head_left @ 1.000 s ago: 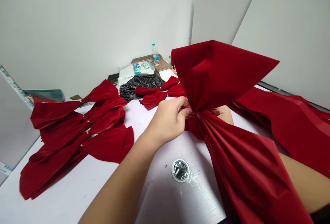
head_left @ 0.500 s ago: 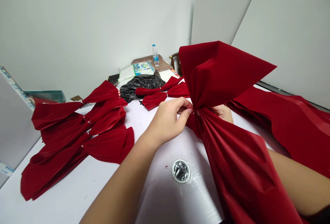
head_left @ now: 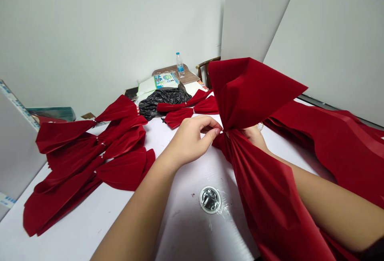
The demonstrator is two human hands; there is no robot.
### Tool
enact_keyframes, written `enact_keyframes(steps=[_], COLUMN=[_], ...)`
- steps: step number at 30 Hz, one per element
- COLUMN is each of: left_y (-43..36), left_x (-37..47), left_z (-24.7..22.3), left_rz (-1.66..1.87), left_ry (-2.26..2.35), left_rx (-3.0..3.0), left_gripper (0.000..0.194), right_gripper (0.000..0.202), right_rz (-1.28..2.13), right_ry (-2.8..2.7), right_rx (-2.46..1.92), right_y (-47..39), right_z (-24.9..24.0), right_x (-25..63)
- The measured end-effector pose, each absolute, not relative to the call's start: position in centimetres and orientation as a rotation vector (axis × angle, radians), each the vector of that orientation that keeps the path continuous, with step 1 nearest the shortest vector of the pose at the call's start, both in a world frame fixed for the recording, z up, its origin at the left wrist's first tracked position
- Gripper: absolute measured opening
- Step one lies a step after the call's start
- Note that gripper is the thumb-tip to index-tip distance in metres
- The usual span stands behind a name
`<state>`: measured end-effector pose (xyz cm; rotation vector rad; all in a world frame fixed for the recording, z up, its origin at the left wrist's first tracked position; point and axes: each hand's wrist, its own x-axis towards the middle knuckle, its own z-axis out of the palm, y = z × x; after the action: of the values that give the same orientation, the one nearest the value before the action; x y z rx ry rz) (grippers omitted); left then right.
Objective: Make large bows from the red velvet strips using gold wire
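Velvety red cloth (head_left: 250,95), flared, right hand (head_left: 255,137) gripping

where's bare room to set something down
Bare white table shows between the left pile of tied red cloth and the left forearm. Crowded: far end, with black bag and bottle; right, with held cloth and stacked red cloth.

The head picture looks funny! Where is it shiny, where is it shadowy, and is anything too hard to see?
In the head view, light glints off the clear film by the round ring; in that view, a soft shadow darkens the white table beside the hanging red cloth; there too, the far bottle's label is too small to read.
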<state>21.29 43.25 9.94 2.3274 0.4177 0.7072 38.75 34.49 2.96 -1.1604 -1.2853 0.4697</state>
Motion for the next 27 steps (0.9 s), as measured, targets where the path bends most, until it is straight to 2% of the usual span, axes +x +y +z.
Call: enact_keyframes(steps=[5,11,19,27], left_y=[43.3,43.3,43.2,43.3], left_x=[21.1,21.1,21.5,21.8], left_z=[10.1,9.9,9.0,8.0], left_rz=[0.724,0.816,0.927,1.042], left_ry=[0.429,0.368,0.263,0.146], left_rx=[2.307,2.482,2.652,2.713], left_gripper=[0.013,0.01,0.006,0.013], right_gripper=[0.008,0.01,0.025,0.03], right_rz=[0.409,0.547,0.565,0.619], right_ry=[-1.338,-1.259,-1.19,-1.161], right_rx=[-1.13,-1.09,-1.046,-1.045], right_y=[34.4,34.4,34.6,34.6], right_z=[2.6,2.4,2.6,2.4], right_x=[38.9,38.7,38.0,37.8])
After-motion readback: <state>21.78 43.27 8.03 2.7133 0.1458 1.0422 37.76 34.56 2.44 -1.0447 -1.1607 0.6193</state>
